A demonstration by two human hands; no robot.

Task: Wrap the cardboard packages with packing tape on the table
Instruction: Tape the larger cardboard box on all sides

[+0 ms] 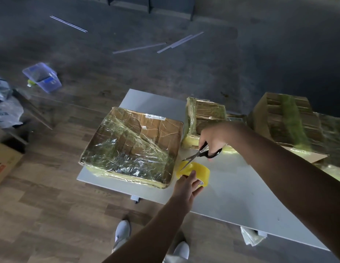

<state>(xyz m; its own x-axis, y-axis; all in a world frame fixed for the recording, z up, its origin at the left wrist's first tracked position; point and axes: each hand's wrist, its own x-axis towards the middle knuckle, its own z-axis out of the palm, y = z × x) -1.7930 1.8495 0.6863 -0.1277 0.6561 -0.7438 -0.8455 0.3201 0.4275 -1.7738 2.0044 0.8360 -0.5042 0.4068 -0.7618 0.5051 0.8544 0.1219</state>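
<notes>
A flat cardboard package covered in shiny tape lies on the left part of the white table. Just right of its near corner sits a yellow roll of packing tape, which my left hand grips from the near side. My right hand holds black-handled scissors with the blades open, their tips pointing down-left at the roll. A smaller taped package stands behind my right hand, and a third bundle lies at the far right.
On the dark floor beyond the table lie several white strips and a clear blue plastic bin. Plastic bags and a cardboard box sit at the left. My white shoes stand on wood flooring below the table edge.
</notes>
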